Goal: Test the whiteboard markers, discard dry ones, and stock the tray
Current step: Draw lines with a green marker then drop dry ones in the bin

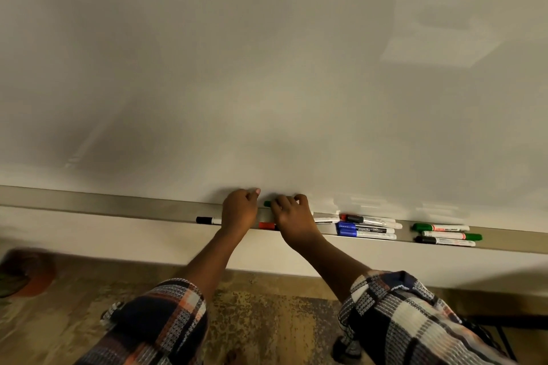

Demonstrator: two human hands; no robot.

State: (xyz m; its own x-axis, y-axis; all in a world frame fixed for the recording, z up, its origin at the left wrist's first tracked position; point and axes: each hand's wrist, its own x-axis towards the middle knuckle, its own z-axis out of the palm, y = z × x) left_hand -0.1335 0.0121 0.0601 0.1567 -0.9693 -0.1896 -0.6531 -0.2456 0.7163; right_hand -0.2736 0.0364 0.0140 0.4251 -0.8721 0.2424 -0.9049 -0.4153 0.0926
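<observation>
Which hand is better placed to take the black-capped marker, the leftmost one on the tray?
The left hand: the black-capped marker lies right beside it. The right hand is farther away and seems to grip the green-capped marker.

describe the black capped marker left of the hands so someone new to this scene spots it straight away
Find the long metal tray running under the whiteboard. Just left of the left hand, a black-capped marker with a white barrel lies alone on the tray. Every other marker sits right of that hand: the green marker at the right hand, and the clusters beyond.
</observation>
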